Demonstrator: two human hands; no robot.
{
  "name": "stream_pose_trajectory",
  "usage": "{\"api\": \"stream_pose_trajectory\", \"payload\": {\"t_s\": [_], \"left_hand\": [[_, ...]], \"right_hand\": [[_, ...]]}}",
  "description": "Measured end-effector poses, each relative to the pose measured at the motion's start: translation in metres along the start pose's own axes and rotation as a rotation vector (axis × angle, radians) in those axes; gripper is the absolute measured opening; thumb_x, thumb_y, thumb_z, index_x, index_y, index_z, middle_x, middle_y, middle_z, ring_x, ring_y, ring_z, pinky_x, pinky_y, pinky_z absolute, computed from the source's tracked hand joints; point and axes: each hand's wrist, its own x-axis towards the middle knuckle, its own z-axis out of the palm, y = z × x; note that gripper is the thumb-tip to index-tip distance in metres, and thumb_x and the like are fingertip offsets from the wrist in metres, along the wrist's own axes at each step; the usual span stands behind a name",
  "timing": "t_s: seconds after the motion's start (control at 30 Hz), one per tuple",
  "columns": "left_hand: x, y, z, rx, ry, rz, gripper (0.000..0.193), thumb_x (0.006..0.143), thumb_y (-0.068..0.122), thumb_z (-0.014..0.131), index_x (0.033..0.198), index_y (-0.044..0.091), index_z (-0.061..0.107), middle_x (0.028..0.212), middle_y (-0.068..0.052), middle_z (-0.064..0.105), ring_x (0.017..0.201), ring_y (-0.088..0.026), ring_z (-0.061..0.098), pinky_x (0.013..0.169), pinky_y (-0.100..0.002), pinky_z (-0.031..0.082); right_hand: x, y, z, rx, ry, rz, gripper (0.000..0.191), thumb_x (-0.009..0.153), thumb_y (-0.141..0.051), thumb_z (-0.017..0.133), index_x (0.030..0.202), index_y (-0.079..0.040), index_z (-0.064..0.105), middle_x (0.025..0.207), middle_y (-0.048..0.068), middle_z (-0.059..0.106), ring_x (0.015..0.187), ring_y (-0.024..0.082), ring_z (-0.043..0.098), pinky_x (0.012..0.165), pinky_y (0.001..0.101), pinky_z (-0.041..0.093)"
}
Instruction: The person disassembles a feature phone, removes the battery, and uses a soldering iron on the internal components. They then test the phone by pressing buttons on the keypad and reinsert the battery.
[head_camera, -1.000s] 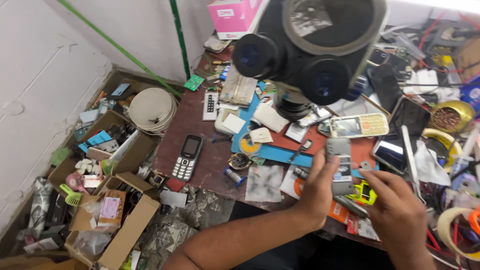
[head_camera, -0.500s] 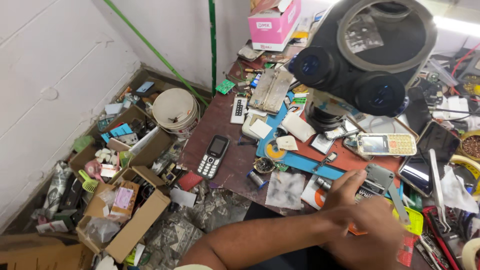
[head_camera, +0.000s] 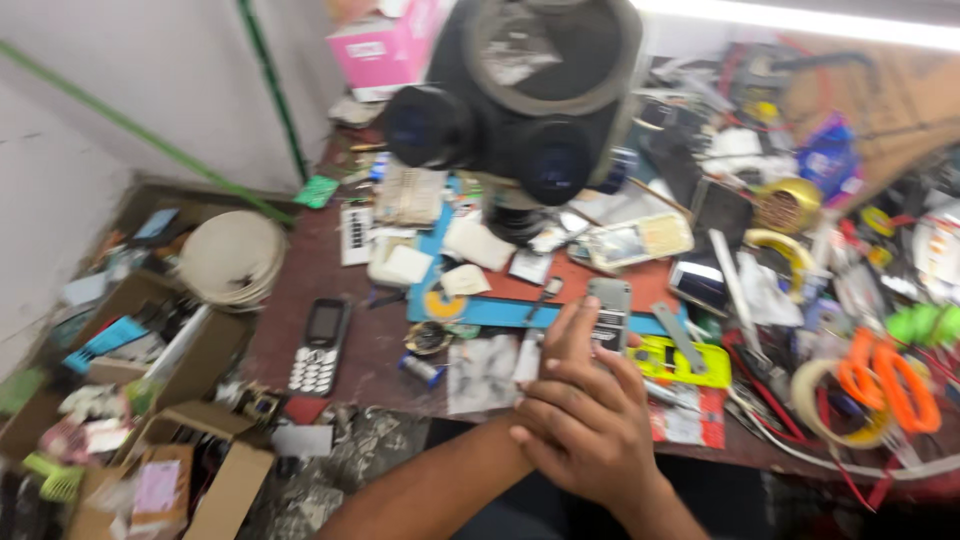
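Both my hands (head_camera: 585, 425) close their grip around a slim grey keypad phone (head_camera: 607, 312) above the cluttered desk (head_camera: 370, 345); light, rigid, best held by its edges.

The reddish-brown workbench (head_camera: 370, 345) was crowded: a keypad phone (head_camera: 320, 345), a stereo microscope (head_camera: 520, 100), a yellow tray (head_camera: 685, 362), orange-handled scissors (head_camera: 885, 375) and a pink box (head_camera: 385, 45) lay on it.

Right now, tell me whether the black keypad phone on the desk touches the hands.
Apart. The head view shows the black keypad phone lying alone on the brown desk, with bare desk and clutter between it and the hands, which hold a grey phone.
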Motion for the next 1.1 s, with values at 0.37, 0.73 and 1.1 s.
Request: {"api": "stream_pose_trajectory", "payload": {"t_s": [0.37,0.73,1.1], "left_hand": [[0.015,0.016,-0.008,-0.58,-0.122,-0.768,0.047,0.098,0.008,0.048,0.144,0.012,0.037,0.114,-0.013,0.064,0.091,-0.024,0.074,0.07,-0.038,0.064],[-0.002,0.027,0.028,-0.549,-0.044,-0.767,0.027,0.102,0.02,0.059,0.123,0.003,0.053,0.089,-0.013,0.07,0.072,-0.016,0.068,0.061,-0.029,0.057],[0.023,0.016,-0.004,-0.329,0.058,-0.409,0.029,0.104,0.015,0.052,0.128,0.003,0.043,0.092,-0.015,0.067,0.065,-0.018,0.066,0.061,-0.033,0.058]], "right_hand": [[-0.013,0.019,-0.06,0.157,-0.203,0.009,0.037,0.09,-0.023,0.082,0.122,-0.011,0.07,0.141,0.01,0.063,0.14,0.032,0.059,0.115,0.0429,0.051],[-0.049,0.06,-0.075,0.166,0.052,0.21,0.04,0.084,-0.021,0.086,0.119,-0.016,0.068,0.13,0.007,0.065,0.118,0.029,0.065,0.102,0.0433,0.053],[-0.108,0.121,-0.069,-0.123,0.583,0.349,0.037,0.09,0.005,0.056,0.118,-0.01,0.037,0.122,0.022,0.052,0.116,0.03,0.05,0.108,0.0449,0.042]]}}
